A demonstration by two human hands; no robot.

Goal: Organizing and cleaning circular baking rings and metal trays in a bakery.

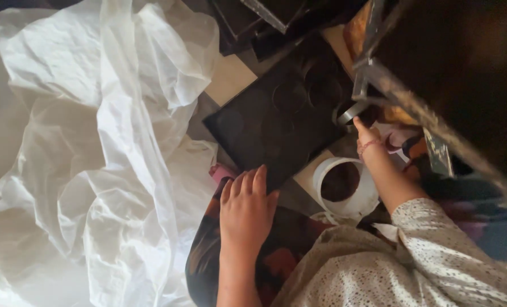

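a big crumpled sheet of thin white plastic (pixel 88 142) fills the whole side out beyond the left hand, heaped in folds and reaching up past the fingertips. a dark metal frame (pixel 435 74) looms above and outside the right hand, its pale edge running slantwise down past the wrist. between the two hands lies a flat black tray (pixel 270 122) with round shallow hollows pressed into it, tilted cornerwise on a tan floor (pixel 231 77).

the left hand (pixel 246 209) lies flat and slack, fingers together and stretched forward, palm down on the near corner of the black tray, with the heel of the hand over a dark patterned cloth (pixel 276 250) on the lap. it grips nothing; it only presses or rests there.

the right hand (pixel 364 132) reaches forward to the far edge of the tray, under the frame. its fingers are hidden in the shadow, so i cannot tell whether they are closed or loose. a small metal ring (pixel 347 113) sits right at the fingertips, touching or just beside them. a thin pink bracelet (pixel 370 146) circles the wrist.

just inside the right forearm, near the tray's lower edge, stands a white round ring-shaped container (pixel 350 196) with a dark inside. the sleeve (pixel 435 250) above the forearm is pale with tiny dots.
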